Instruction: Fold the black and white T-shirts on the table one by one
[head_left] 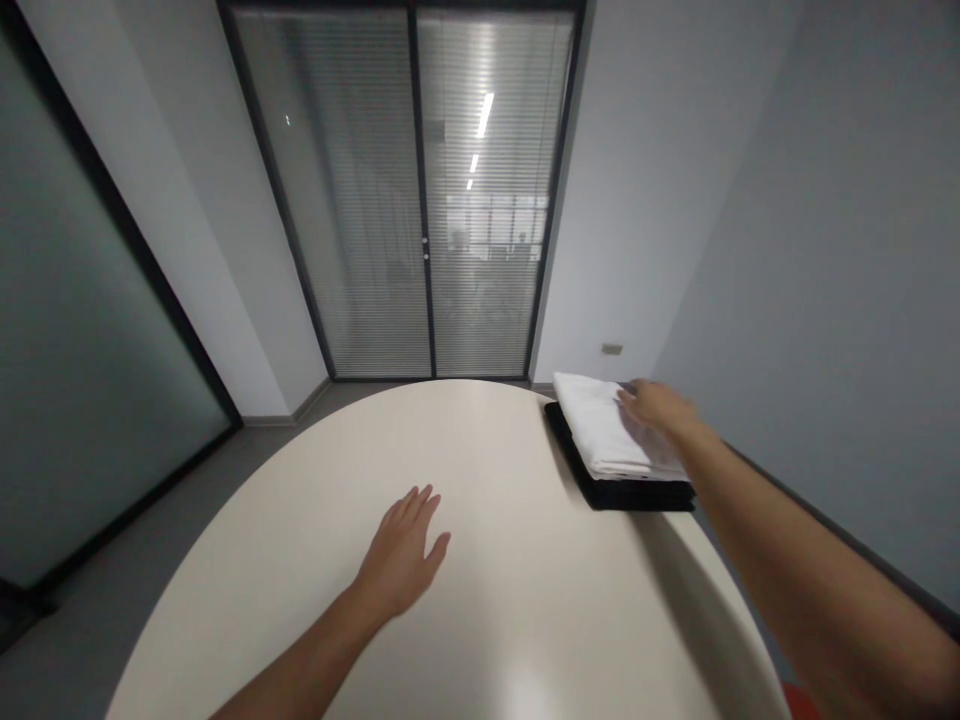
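A folded white cloth [600,425] lies on top of a folded black cloth [637,492] at the far right of a round cream table [525,600]. My right hand [654,405] rests flat on the white cloth's right side, fingers stretched out. My left hand [401,550] lies palm down on the bare tabletop near the middle, fingers together and extended, holding nothing.
Glass doors with blinds [412,200] stand behind the table. A grey wall [825,250] runs close along the right side of the table. A frosted glass partition [75,350] is on the left, with grey floor [112,600] below it.
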